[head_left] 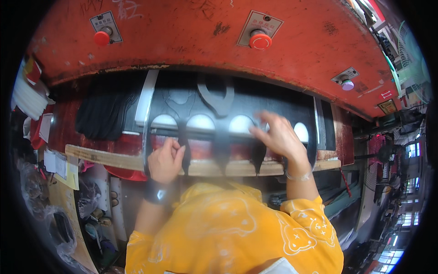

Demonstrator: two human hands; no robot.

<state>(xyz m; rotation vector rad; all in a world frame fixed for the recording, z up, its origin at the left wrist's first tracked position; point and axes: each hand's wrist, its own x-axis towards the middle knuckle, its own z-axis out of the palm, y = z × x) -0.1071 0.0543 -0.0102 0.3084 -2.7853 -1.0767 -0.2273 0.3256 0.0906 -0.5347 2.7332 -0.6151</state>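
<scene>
A black sheet (292, 107) lies under the orange machine. Along its near side is a row of rounded cut-outs, with narrow tongues hanging over the bench's wooden edge. My left hand (165, 160) is closed at this near side, its thumb against the fingers beside one hanging tongue. Whether the hand grips the sheet is hidden. My right hand (283, 139) is over the sheet near the right-hand cut-outs, thumb and forefinger apart and slightly blurred, with nothing visible between them. A grey U-shaped cutting die (222, 108) rests on the sheet, beyond and between both hands.
The orange machine body (191, 41) overhangs the far side, with two red buttons (260, 40) and a pale one (347, 85). Dark stacked pieces (102, 109) lie at left. The wooden bench edge (109, 158) runs across in front of me. A red basin (125, 173) sits beneath it.
</scene>
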